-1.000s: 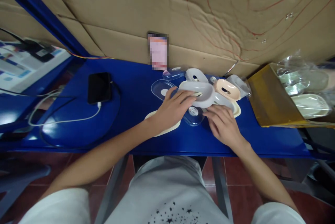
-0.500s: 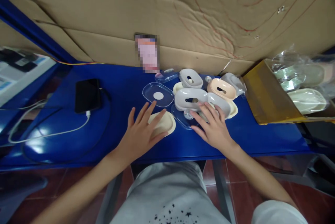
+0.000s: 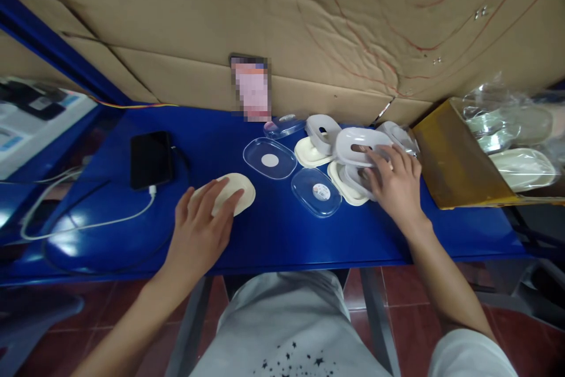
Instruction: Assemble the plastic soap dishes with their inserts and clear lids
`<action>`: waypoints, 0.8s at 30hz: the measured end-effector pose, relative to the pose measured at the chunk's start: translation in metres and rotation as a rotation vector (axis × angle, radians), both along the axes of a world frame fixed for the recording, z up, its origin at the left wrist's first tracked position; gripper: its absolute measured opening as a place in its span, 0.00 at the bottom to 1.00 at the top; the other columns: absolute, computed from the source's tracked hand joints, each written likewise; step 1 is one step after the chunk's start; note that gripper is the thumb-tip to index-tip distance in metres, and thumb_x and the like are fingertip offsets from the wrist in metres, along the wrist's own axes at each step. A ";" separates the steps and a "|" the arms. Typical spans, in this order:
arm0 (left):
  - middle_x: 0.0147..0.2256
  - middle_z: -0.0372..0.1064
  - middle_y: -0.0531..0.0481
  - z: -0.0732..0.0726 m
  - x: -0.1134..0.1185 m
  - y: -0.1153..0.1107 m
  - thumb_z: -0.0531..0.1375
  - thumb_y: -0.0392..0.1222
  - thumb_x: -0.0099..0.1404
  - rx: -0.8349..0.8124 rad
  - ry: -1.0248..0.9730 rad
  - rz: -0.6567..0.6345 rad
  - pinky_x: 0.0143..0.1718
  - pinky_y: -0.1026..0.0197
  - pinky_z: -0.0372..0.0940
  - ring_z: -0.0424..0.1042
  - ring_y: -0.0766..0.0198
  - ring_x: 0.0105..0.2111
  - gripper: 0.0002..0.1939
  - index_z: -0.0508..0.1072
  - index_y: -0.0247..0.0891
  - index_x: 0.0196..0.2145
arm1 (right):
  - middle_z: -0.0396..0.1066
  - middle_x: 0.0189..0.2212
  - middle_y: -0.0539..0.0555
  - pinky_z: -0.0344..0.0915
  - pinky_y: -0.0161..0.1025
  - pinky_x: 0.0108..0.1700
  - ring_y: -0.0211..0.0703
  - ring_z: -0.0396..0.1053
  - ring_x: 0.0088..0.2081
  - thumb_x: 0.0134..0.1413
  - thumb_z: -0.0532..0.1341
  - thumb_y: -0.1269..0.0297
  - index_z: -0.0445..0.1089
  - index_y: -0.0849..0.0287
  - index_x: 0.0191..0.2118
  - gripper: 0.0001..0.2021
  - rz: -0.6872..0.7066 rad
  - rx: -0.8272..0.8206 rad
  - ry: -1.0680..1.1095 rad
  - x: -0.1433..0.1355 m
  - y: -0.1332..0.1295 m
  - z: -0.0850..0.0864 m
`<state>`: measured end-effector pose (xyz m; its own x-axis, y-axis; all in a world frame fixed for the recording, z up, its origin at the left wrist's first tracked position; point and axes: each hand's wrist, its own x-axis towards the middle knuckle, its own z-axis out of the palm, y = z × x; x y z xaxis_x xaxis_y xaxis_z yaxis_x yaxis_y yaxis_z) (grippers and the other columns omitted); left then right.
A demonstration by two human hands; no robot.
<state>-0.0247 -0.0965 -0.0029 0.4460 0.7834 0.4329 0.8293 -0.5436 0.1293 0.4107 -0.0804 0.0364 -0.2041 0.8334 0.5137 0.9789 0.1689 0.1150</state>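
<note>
My left hand (image 3: pixel 200 221) lies over a cream oval dish (image 3: pixel 238 190), its fingers bent across the top and thumb at the near side. On the right, my right hand (image 3: pixel 399 186) grips the near right side of a light grey oval shell (image 3: pixel 346 144) with a slot in its top. That shell is tilted over other pieces. Beneath it another grey piece (image 3: pixel 352 179) rests on a cream dish (image 3: pixel 338 180); both are partly hidden. A clear oval lid (image 3: pixel 304 194) with a round sticker lies between my hands.
Behind are another clear lid (image 3: pixel 255 159), a cream dish (image 3: pixel 304 156) and a grey slotted shell (image 3: pixel 315 124). A cardboard box (image 3: pixel 435 159) of bagged pieces stands right. A black phone (image 3: pixel 150 159) with a white cable lies left; another phone (image 3: pixel 252 89) leans on the cardboard wall.
My left hand has slid left with the cream dish. My right hand has shifted right, moving the grey shells off the clear lid and over the peach piece, now hidden.
</note>
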 end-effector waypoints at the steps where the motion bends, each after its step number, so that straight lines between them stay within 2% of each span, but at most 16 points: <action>1: 0.69 0.66 0.32 0.002 0.005 0.000 0.56 0.33 0.77 0.006 -0.010 -0.022 0.68 0.26 0.58 0.68 0.35 0.68 0.28 0.66 0.47 0.71 | 0.70 0.67 0.71 0.61 0.69 0.66 0.72 0.63 0.70 0.75 0.59 0.61 0.73 0.59 0.66 0.20 -0.050 0.048 0.001 0.001 -0.003 0.000; 3: 0.68 0.68 0.34 0.007 0.018 0.001 0.57 0.33 0.77 0.009 -0.026 -0.080 0.69 0.28 0.59 0.69 0.37 0.67 0.28 0.66 0.47 0.71 | 0.66 0.69 0.73 0.60 0.70 0.66 0.74 0.62 0.71 0.75 0.58 0.63 0.71 0.61 0.67 0.21 -0.091 0.109 0.011 -0.005 -0.008 0.000; 4: 0.68 0.68 0.34 0.009 0.026 0.002 0.58 0.34 0.77 0.011 -0.028 -0.108 0.69 0.29 0.60 0.69 0.38 0.67 0.28 0.67 0.47 0.71 | 0.66 0.69 0.72 0.61 0.69 0.66 0.73 0.63 0.70 0.75 0.58 0.64 0.70 0.61 0.68 0.21 -0.055 0.107 0.024 -0.012 -0.010 0.001; 7: 0.69 0.66 0.35 0.020 0.052 0.017 0.59 0.37 0.77 -0.001 0.006 -0.190 0.70 0.31 0.59 0.69 0.40 0.68 0.26 0.68 0.47 0.70 | 0.75 0.63 0.65 0.64 0.60 0.64 0.61 0.71 0.64 0.75 0.60 0.64 0.69 0.58 0.68 0.21 0.254 -0.092 0.030 -0.047 -0.016 0.000; 9: 0.69 0.66 0.34 0.028 0.069 0.034 0.58 0.39 0.78 -0.019 0.030 -0.244 0.70 0.31 0.59 0.69 0.40 0.67 0.24 0.70 0.45 0.69 | 0.79 0.59 0.63 0.65 0.56 0.64 0.58 0.75 0.60 0.75 0.61 0.59 0.71 0.58 0.67 0.21 0.436 -0.245 -0.019 -0.074 -0.017 -0.002; 12: 0.68 0.66 0.30 0.032 0.087 0.062 0.57 0.41 0.78 -0.056 0.086 -0.259 0.68 0.28 0.59 0.69 0.35 0.66 0.23 0.72 0.39 0.68 | 0.76 0.62 0.65 0.64 0.57 0.66 0.58 0.73 0.62 0.75 0.60 0.52 0.72 0.62 0.66 0.23 0.587 -0.347 -0.096 -0.101 -0.012 -0.006; 15: 0.65 0.70 0.29 0.026 0.091 0.079 0.54 0.41 0.80 -0.080 0.136 -0.242 0.65 0.30 0.63 0.72 0.36 0.63 0.21 0.75 0.35 0.64 | 0.72 0.67 0.62 0.59 0.57 0.71 0.54 0.68 0.68 0.76 0.58 0.61 0.72 0.60 0.66 0.20 0.682 -0.361 -0.073 -0.101 -0.006 -0.006; 17: 0.65 0.71 0.31 0.021 0.088 0.081 0.53 0.39 0.81 -0.076 0.111 -0.238 0.65 0.32 0.65 0.73 0.38 0.62 0.20 0.75 0.35 0.64 | 0.70 0.69 0.60 0.55 0.57 0.73 0.52 0.66 0.70 0.75 0.55 0.68 0.71 0.57 0.66 0.20 0.656 -0.335 -0.030 -0.091 -0.003 -0.003; 19: 0.65 0.71 0.33 0.020 0.085 0.077 0.52 0.36 0.80 -0.060 0.070 -0.260 0.65 0.34 0.65 0.74 0.41 0.62 0.20 0.74 0.35 0.64 | 0.73 0.67 0.59 0.56 0.57 0.72 0.53 0.68 0.68 0.75 0.55 0.69 0.73 0.55 0.65 0.19 0.579 -0.286 0.024 -0.079 -0.003 0.002; 22: 0.62 0.75 0.36 0.025 0.084 0.070 0.52 0.34 0.80 -0.050 0.032 -0.337 0.60 0.39 0.70 0.77 0.44 0.57 0.19 0.74 0.37 0.63 | 0.82 0.52 0.60 0.63 0.53 0.60 0.54 0.77 0.53 0.76 0.56 0.64 0.77 0.57 0.57 0.14 0.369 -0.220 0.040 -0.065 -0.003 0.007; 24: 0.58 0.77 0.37 0.028 0.086 0.065 0.54 0.37 0.81 -0.042 0.030 -0.397 0.55 0.43 0.72 0.78 0.45 0.55 0.17 0.75 0.37 0.61 | 0.81 0.43 0.61 0.64 0.51 0.51 0.54 0.76 0.44 0.77 0.57 0.60 0.77 0.60 0.52 0.14 0.194 -0.192 -0.039 -0.060 -0.004 0.008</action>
